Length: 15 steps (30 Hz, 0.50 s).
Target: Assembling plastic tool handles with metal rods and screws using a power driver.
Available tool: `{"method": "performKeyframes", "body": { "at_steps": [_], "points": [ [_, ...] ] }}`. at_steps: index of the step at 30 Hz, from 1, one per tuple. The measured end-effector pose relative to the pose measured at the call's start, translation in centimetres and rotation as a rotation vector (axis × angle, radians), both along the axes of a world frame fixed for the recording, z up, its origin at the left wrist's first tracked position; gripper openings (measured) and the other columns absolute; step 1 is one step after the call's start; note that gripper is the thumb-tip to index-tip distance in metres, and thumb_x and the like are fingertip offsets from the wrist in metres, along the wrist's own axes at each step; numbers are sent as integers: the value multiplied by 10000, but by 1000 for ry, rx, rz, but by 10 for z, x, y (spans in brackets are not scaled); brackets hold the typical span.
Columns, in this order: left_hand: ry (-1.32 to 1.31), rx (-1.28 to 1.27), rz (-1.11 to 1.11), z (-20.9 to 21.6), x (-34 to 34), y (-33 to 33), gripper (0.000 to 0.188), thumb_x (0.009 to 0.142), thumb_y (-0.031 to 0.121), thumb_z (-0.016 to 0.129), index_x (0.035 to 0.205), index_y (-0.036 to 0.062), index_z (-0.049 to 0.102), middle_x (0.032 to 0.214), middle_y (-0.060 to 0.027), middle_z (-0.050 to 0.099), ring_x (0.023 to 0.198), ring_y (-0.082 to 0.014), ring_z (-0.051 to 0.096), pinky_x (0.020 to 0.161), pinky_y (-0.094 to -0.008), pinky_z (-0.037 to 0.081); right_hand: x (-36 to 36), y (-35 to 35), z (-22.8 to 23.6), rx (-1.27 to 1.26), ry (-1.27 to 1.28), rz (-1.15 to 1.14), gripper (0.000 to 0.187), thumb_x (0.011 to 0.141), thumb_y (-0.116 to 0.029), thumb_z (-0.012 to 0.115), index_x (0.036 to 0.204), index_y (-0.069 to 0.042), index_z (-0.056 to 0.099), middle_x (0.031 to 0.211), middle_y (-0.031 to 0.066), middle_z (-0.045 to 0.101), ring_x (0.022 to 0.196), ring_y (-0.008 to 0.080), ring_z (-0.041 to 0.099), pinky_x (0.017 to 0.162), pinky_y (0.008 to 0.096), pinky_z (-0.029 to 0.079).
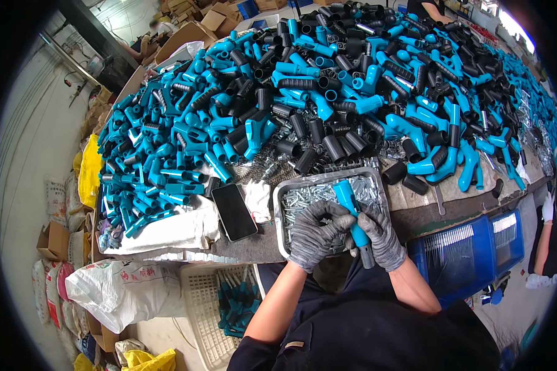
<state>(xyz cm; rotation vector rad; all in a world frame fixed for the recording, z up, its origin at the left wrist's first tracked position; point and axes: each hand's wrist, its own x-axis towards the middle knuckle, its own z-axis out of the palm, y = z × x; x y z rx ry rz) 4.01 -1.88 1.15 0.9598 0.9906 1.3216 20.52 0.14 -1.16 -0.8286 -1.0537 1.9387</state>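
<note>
Over metal tray (278, 217): right fingers (369, 226) closed round teal piece (345, 194); left fingers (339, 225) pinched against it, contents hidden.

A pale wall (31, 117) and dark pillar (97, 46) stand left of the workbench (263, 247), above whitish floor (161, 334)

From the wearer's head, the fisheye view looks steeply down and ahead, across the table (261, 246) toward twelve o'clock; left hand (312, 238) and right hand (384, 239) are close, between four and five, the floor (158, 332) farther, toward seven.
</note>
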Motion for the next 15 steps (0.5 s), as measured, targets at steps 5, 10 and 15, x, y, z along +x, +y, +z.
{"method": "performKeyframes", "body": {
  "at_steps": [5,10,15],
  "points": [
    [-217,-58,-63,-1,1,4,165,817,115,729,861,7,612,743,-59,636,571,-135,607,510,-262,497,-5,-4,6,87,24,-28,495,905,-374,587,1241,-18,515,848,60,614,584,106,600,481,230,503],
    [248,-19,-59,-7,-17,12,121,861,171,669,854,51,654,746,-60,662,691,-203,652,638,-330,517,-6,-2,11,451,-360,-162,492,894,-399,585,1199,-16,536,811,36,589,540,75,543,450,220,464],
    [1462,147,27,-41,-30,19,235,779,261,669,971,127,674,891,-131,649,844,-338,624,757,-437,490,10,11,4,-88,-69,-150,409,883,-418,594,1031,-36,588,747,40,603,524,103,571,428,231,472]
  ]
}}
